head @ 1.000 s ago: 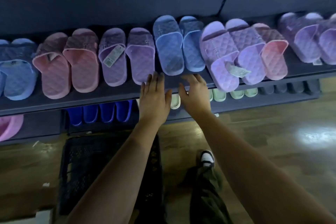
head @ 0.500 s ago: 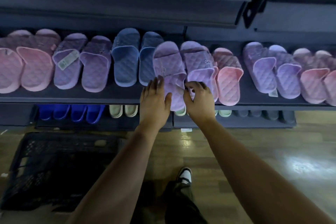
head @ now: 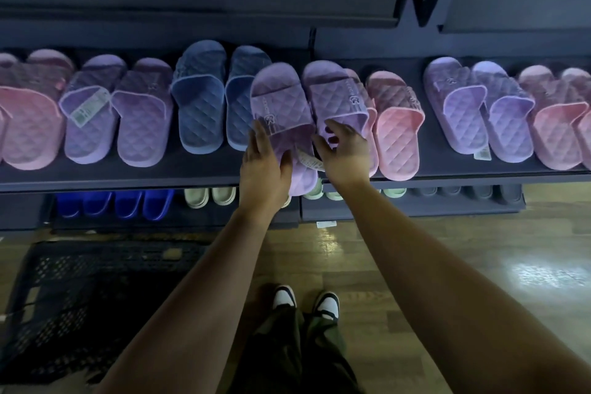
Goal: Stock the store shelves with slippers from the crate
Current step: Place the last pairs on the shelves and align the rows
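Here, left hand (head: 265,166) flat against quilted lilac slipper (head: 281,99); right hand (head: 347,153) arched over twin (head: 335,93) (grip unclear).

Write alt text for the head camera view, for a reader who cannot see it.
A person's left hand and right hand rest on a pair of lilac slippers at the front of a dark shelf lined with other slippers in pink, lilac and blue. A black crate stands on the floor, lower left.
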`<action>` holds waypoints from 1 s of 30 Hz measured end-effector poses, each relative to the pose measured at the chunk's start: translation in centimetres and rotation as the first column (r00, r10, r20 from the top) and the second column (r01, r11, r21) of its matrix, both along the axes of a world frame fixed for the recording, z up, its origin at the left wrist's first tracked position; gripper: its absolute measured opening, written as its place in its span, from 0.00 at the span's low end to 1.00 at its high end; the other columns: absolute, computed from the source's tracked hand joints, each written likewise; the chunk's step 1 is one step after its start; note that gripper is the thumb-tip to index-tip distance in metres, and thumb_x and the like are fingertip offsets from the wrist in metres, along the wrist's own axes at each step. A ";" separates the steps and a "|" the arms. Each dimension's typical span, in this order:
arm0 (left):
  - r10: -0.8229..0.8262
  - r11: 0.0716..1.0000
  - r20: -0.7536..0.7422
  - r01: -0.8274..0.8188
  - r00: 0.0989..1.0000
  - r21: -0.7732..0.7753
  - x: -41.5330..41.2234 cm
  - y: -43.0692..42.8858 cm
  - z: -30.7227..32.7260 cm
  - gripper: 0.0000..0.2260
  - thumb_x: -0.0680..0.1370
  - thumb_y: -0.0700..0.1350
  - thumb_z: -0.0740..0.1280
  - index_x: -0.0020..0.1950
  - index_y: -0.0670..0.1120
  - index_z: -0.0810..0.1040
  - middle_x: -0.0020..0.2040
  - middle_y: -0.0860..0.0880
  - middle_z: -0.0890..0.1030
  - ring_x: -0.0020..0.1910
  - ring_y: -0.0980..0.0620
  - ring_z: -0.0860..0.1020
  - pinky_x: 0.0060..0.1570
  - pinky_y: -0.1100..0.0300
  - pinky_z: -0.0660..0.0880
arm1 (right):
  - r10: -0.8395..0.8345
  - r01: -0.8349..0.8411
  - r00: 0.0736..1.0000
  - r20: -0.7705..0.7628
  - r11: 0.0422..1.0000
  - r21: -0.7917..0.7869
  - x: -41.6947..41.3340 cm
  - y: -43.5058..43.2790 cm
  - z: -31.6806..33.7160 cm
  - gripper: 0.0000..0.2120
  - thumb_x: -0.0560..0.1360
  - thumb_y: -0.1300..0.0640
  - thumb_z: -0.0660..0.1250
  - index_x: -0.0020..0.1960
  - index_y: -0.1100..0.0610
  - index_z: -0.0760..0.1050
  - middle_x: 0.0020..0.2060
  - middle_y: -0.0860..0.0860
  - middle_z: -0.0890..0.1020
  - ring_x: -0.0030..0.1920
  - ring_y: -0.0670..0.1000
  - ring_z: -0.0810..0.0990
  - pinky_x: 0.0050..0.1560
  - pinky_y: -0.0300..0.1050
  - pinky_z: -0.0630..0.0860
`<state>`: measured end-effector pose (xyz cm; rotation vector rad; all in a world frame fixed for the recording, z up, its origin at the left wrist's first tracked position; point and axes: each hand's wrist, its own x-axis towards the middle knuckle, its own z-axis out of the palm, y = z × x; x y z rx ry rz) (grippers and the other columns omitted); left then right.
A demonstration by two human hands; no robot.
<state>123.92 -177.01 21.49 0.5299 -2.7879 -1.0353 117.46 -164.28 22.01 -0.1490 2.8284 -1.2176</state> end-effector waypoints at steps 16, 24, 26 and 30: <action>-0.157 0.988 -0.166 0.156 0.974 -0.021 -4.3 3.9 0.8 0.43 0.69 0.40 0.75 0.76 0.36 0.53 0.74 0.38 0.63 0.73 0.40 0.62 0.70 0.46 0.63 | -0.327 0.311 0.936 -0.128 0.941 -0.133 -3.7 3.8 2.0 0.05 0.72 0.57 0.68 0.40 0.55 0.82 0.34 0.48 0.83 0.32 0.43 0.75 0.30 0.25 0.63; -0.255 0.967 -0.077 0.257 0.964 0.004 -9.0 7.3 0.6 0.42 0.72 0.39 0.72 0.77 0.39 0.49 0.78 0.41 0.54 0.76 0.43 0.55 0.71 0.54 0.58 | -0.277 0.271 0.957 -0.081 0.959 -0.079 -6.1 7.6 2.1 0.10 0.73 0.53 0.66 0.45 0.60 0.78 0.41 0.53 0.83 0.41 0.48 0.80 0.43 0.36 0.74; -0.279 0.960 -0.043 0.280 0.959 0.004 -9.4 7.5 0.3 0.42 0.73 0.40 0.71 0.78 0.40 0.46 0.78 0.42 0.51 0.76 0.44 0.53 0.70 0.57 0.59 | -0.221 0.223 0.973 -0.071 0.975 0.016 -6.3 8.0 1.5 0.12 0.72 0.50 0.64 0.46 0.60 0.77 0.42 0.53 0.83 0.43 0.51 0.80 0.44 0.41 0.74; -0.326 0.945 -0.006 0.326 0.945 0.007 -8.7 6.5 0.5 0.41 0.75 0.44 0.70 0.78 0.41 0.46 0.78 0.43 0.51 0.76 0.45 0.55 0.68 0.55 0.62 | -0.328 0.334 0.934 -0.141 0.942 0.018 -5.6 6.9 1.0 0.11 0.73 0.56 0.67 0.52 0.60 0.77 0.45 0.56 0.82 0.46 0.56 0.78 0.40 0.39 0.62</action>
